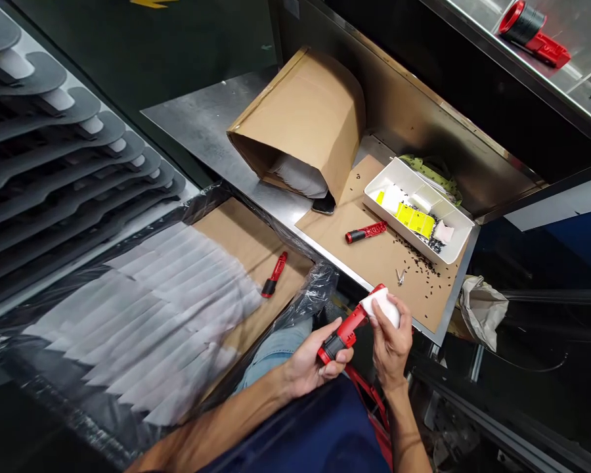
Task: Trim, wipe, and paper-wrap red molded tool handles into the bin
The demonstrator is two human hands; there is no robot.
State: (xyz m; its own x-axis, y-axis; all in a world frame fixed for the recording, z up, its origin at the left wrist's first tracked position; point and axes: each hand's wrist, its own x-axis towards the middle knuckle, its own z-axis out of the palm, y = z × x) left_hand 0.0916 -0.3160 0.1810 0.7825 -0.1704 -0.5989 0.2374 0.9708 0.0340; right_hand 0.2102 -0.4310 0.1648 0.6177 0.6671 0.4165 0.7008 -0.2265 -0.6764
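Note:
In my left hand (320,358) is a red and black plastic housing (350,323), its black ringed end near my palm and its red end pointing up and right. My right hand (393,338) pinches a folded white wipe (385,307) against the red end of that housing. A similar red and black part (366,232) lies on the cardboard sheet, beside the white tray. Another similar part (274,274) rests on the brown board to the left, at the edge of the white sheets.
The white tray (457,244) holds yellow labels and small black pieces; more black pieces lie scattered around tweezers (400,276). A cardboard box (305,112) stands open on the metal table. Overlapping white sheets (177,315) spread at left. A larger red part (532,33) sits upper right.

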